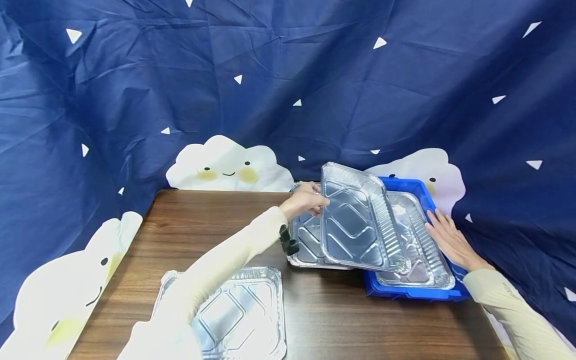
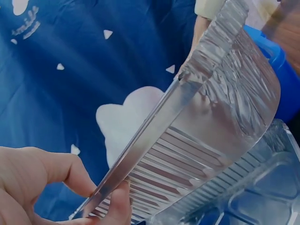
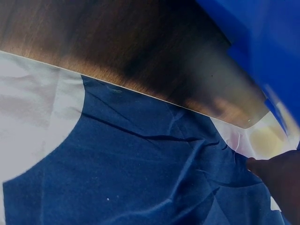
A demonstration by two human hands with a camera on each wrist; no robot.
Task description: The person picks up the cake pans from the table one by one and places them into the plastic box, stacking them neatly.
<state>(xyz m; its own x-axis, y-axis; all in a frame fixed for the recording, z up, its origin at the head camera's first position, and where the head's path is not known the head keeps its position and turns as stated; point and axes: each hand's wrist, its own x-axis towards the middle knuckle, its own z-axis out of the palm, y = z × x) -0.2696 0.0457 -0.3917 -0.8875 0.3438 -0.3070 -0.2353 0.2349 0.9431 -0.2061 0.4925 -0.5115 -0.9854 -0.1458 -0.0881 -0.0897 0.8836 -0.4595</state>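
- Pinching the rim of the held tray (image 1: 353, 220), the left hand (image 1: 306, 200) has its fingertips (image 2: 119, 202) closed on both sides of the foil edge.
- The held tray is raised and tilted, its hollow turned toward the head view; there it overlaps the left tray (image 1: 307, 237) and part of the bin tray (image 1: 416, 250). Whether its lower corner touches either one, I cannot tell.
- The left wrist view shows its ribbed outer wall and crumpled corner, slanting up from the fingers.
- The right hand (image 1: 450, 240) has nothing in its grasp; its fingers lie fairly straight and slightly apart at the right side of the bin (image 1: 418, 187). Whether they touch the rim, I cannot tell.
- The blue bin stands on the table (image 1: 328, 320), with the bin tray inside, hollow up.
- The left tray lies on the table just beside the bin, partly hidden by the held tray.
- The front tray (image 1: 243, 315) lies nearer the person, partly covered by the left sleeve (image 1: 252, 237).
- A blue cloth (image 1: 270, 65) with white triangles and smiling clouds hangs behind the table.
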